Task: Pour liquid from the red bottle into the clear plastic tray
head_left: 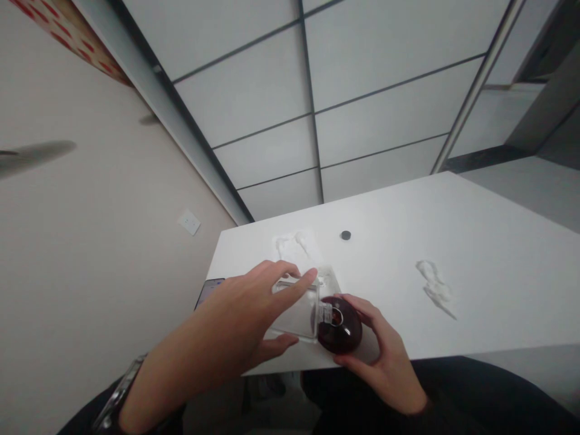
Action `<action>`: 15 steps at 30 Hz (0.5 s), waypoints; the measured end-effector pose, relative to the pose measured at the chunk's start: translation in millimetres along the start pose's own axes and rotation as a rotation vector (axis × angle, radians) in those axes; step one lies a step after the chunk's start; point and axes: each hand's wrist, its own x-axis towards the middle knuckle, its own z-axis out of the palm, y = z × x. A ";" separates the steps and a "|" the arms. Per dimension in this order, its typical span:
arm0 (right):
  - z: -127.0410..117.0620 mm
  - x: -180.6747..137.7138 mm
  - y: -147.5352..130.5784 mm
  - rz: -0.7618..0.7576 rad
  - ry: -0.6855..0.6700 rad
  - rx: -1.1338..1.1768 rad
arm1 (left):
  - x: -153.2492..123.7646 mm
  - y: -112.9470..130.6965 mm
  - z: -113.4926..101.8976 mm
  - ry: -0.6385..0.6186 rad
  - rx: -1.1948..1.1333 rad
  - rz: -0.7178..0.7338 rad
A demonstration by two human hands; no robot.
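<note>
My left hand (pixel 260 308) grips a clear, square-sided bottle (pixel 296 317), thumb on the near side and fingers over the far side. The bottle is tipped sideways toward the right. A clear threaded neck (pixel 325 313) lies between it and a round, glossy dark red bottle (pixel 347 335); I cannot tell whether the two touch inside. Curled around the right side of the dark red bottle is my right hand (pixel 380 344), with thumb near and fingers far. Just beyond the hands, a printed pale piece (pixel 330 279) lies partly covered.
On the white table (pixel 389 223) are a small dark round cap (pixel 345 235), a crumpled tissue (pixel 435 289) at right and a white tissue (pixel 296 243) at the back left. A phone (pixel 208 290) shows partly behind my left wrist. A wall (pixel 113 241) borders the left side.
</note>
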 end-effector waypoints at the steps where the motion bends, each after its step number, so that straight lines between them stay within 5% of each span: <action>1: -0.1 0.0 0.1 0.001 -0.001 -0.001 | -0.2 -0.2 -0.2 -0.003 0.005 0.000; 15: -0.2 1.4 -2.4 0.016 0.000 0.045 | -0.4 5.2 -5.8 0.008 0.096 0.020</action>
